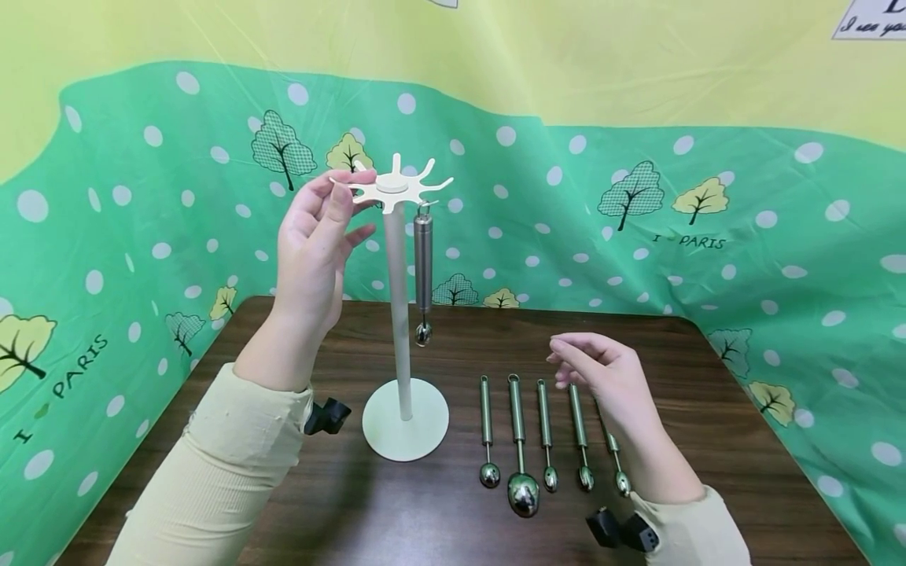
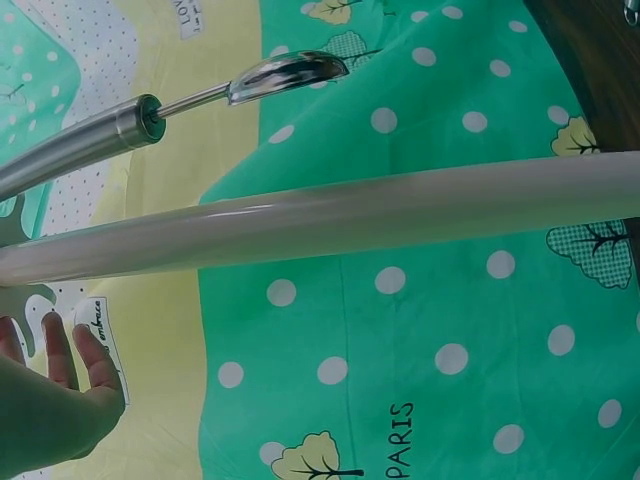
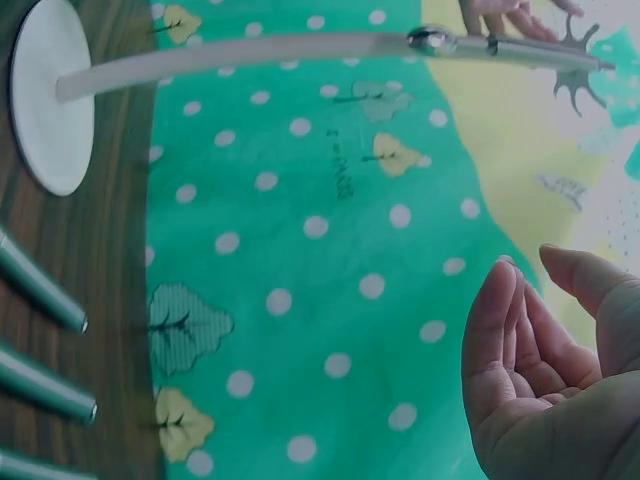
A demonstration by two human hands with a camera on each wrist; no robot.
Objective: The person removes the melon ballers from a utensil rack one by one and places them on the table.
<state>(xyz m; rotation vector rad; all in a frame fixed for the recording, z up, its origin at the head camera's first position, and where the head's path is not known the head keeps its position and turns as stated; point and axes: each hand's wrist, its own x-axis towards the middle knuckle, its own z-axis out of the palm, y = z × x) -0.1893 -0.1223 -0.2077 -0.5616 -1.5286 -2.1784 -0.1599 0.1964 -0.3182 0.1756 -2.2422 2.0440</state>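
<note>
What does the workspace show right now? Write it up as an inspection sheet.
Surface: dark wood table.
Job's things: white stand upright; one scoop hangs from its hook top; five scoops lie in a row to its right.
Clutter: nothing seen.
Hands: left hand touches the stand's hook top; right hand hovers relaxed and empty over the row.
Cables: nothing seen.
Surroundings: green spotted cloth with trees, yellow above.

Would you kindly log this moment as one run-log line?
left hand: touches stand top | right hand: empty, above five scoops on table | one scoop hangs on a hook
</note>
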